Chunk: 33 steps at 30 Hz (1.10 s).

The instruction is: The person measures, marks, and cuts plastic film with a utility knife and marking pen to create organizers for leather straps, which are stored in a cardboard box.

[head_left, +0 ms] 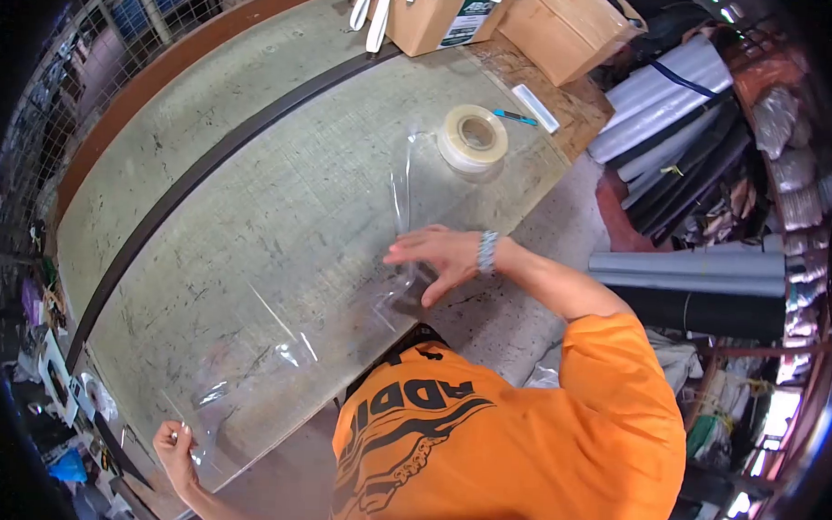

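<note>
A length of clear plastic film (289, 349) lies along the near edge of the worktable (244, 199), its glossy creases catching the light. At the table's lower left corner, my left hand (177, 449) is closed, thumb and fingers pinched on the end of the film. My right hand (442, 259), with a band at the wrist, is held over the film near the front edge, fingers stretched out and thumb apart. Beyond it lies a roll of clear film (456, 156), and the film runs from near this roll toward my left hand.
A blue cutter (514, 118) and a white strip (536, 108) lie behind the roll. Cardboard boxes (566, 31) stand at the back right. A dark bar (176, 183) curves along the table. Rolled sheets (691, 262) are stacked on the right.
</note>
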Tool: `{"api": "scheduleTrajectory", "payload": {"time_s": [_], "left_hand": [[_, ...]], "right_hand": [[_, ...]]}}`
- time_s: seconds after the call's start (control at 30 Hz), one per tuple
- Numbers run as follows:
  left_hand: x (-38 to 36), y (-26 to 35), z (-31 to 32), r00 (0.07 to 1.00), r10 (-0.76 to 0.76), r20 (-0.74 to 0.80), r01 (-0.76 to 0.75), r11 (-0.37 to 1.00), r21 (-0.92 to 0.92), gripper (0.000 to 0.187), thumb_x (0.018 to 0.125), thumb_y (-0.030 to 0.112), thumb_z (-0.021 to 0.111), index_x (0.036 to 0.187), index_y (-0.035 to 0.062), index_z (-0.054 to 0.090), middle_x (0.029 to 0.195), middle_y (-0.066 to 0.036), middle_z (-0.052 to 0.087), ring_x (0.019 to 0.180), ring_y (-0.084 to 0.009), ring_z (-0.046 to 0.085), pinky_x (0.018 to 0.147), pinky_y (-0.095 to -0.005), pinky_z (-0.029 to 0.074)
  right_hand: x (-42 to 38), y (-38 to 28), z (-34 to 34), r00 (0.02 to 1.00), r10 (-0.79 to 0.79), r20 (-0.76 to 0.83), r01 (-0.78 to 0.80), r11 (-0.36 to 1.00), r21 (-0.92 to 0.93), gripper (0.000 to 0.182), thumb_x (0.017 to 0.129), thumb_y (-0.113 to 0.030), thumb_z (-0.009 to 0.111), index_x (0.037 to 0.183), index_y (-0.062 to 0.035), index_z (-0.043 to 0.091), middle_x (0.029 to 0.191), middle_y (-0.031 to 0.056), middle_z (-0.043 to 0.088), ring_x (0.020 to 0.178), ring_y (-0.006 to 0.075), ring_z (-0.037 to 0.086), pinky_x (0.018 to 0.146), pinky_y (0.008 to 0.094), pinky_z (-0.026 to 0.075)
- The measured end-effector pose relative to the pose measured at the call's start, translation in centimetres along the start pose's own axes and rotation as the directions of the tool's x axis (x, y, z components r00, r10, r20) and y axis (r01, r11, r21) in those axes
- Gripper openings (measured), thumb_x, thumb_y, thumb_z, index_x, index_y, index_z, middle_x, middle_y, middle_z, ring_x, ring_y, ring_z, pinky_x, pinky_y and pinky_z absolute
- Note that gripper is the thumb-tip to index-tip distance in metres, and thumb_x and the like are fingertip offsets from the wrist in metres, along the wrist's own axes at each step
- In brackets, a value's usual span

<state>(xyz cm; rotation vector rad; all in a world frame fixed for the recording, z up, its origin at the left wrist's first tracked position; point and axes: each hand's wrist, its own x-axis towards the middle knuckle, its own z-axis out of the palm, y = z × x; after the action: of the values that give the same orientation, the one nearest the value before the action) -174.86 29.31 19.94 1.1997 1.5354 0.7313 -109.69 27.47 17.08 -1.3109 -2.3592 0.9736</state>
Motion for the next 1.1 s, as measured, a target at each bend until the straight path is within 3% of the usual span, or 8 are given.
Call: {"api": "scheduleTrajectory", "payload": {"time_s": [0.17, 0.27, 0.43, 0.73, 0.77, 0.93, 0.97, 1.1], "left_hand": [[-3.6, 2.2, 0.0, 0.984, -0.166, -0.072, 0.178, 0.96, 0.215, 0.017, 0.085, 0.012, 0.076, 0.08, 0.0071, 0.06, 0.064, 0.004, 0.053, 0.052, -0.0047, 0.047, 0.049, -0.0217, 0.035], [-5.3, 3.3, -0.7, 0.962, -0.183, -0.2, 0.232, 0.938, 0.257, 0.016, 0.089, 0.014, 0.073, 0.082, 0.0056, 0.061, 0.07, 0.002, 0.056, 0.061, -0.0075, 0.048, 0.056, -0.025, 0.037], [-9.5, 11.0, 1.2, 0.829, -0.03, -0.558, 0.326, 0.837, 0.439, 0.035, 0.088, 0.029, 0.071, 0.093, -0.0053, 0.066, 0.085, -0.012, 0.06, 0.077, -0.0223, 0.053, 0.068, -0.037, 0.046], [-15.1, 12.4, -4.9, 0.658, -0.006, -0.753, 0.376, 0.869, 0.322, 0.02, 0.088, 0.022, 0.072, 0.09, 0.0041, 0.064, 0.085, -0.001, 0.061, 0.073, -0.0109, 0.052, 0.062, -0.0257, 0.04], [-17.0, 12.0, -7.0, 0.647, -0.034, -0.762, 0.358, 0.896, 0.264, 0.018, 0.089, 0.021, 0.072, 0.09, 0.0052, 0.064, 0.085, 0.0, 0.061, 0.073, -0.0097, 0.052, 0.061, -0.0244, 0.039], [-25.8, 9.0, -10.7, 0.641, -0.212, -0.737, 0.244, 0.967, -0.066, 0.013, 0.089, 0.017, 0.073, 0.088, 0.0104, 0.062, 0.086, 0.006, 0.061, 0.071, -0.0034, 0.052, 0.057, -0.0181, 0.036], [-22.8, 10.5, -5.9, 0.419, -0.199, -0.886, 0.248, 0.964, -0.1, 0.013, 0.09, 0.017, 0.072, 0.092, 0.0104, 0.062, 0.09, 0.007, 0.058, 0.077, -0.003, 0.05, 0.061, -0.0175, 0.037], [-19.8, 7.0, -8.6, 0.826, -0.244, -0.509, 0.332, 0.939, 0.088, 0.014, 0.09, 0.017, 0.072, 0.084, 0.0061, 0.066, 0.071, 0.004, 0.058, 0.057, -0.0032, 0.049, 0.05, -0.0201, 0.034]], "right_hand": [[-6.3, 14.7, -10.3, 0.612, 0.531, -0.587, -0.265, 0.836, 0.48, 0.036, 0.099, -0.028, 0.058, 0.127, -0.005, 0.062, 0.12, 0.0097, 0.07, 0.107, 0.0253, 0.067, 0.096, 0.0357, 0.051], [-11.0, 29.3, -13.1, 0.281, 0.355, -0.892, -0.739, 0.673, 0.035, 0.026, 0.097, -0.017, 0.053, 0.115, -0.0073, 0.069, 0.105, 0.021, 0.071, 0.1, 0.0377, 0.068, 0.089, 0.0465, 0.053], [-13.4, 39.3, -10.8, 0.437, 0.553, -0.709, -0.877, 0.437, -0.199, 0.05, 0.087, -0.011, 0.063, 0.136, -0.0169, 0.056, 0.151, 0.0131, 0.045, 0.134, 0.0358, 0.046, 0.105, 0.0515, 0.041], [-16.2, 40.3, -14.4, 0.522, 0.687, -0.506, -0.775, 0.63, 0.054, 0.019, 0.087, -0.014, 0.065, 0.103, -0.0045, 0.062, 0.098, 0.0185, 0.066, 0.099, 0.0373, 0.062, 0.088, 0.0478, 0.049], [-14.9, 37.9, -16.2, 0.579, 0.545, -0.606, -0.799, 0.528, -0.288, 0.017, 0.09, -0.014, 0.06, 0.103, -0.0019, 0.064, 0.099, 0.0189, 0.066, 0.094, 0.0343, 0.064, 0.084, 0.0453, 0.05], [-5.3, 29.3, -17.2, 0.763, 0.334, -0.553, -0.329, 0.938, 0.113, 0.015, 0.1, -0.017, 0.06, 0.1, -0.0031, 0.056, 0.087, 0.0012, 0.054, 0.082, 0.0125, 0.052, 0.075, 0.0284, 0.046], [-2.0, 26.7, -14.3, 0.8, 0.27, -0.535, -0.273, 0.959, 0.077, 0.014, 0.099, -0.015, 0.061, 0.098, -0.0034, 0.054, 0.085, 0.0008, 0.051, 0.079, 0.0123, 0.049, 0.072, 0.0289, 0.044], [8.9, 19.5, -4.7, 0.896, 0.194, -0.399, -0.183, 0.981, 0.067, 0.013, 0.096, -0.01, 0.062, 0.097, -0.0042, 0.05, 0.079, 0.0029, 0.045, 0.074, 0.0145, 0.044, 0.067, 0.0312, 0.041]]}}
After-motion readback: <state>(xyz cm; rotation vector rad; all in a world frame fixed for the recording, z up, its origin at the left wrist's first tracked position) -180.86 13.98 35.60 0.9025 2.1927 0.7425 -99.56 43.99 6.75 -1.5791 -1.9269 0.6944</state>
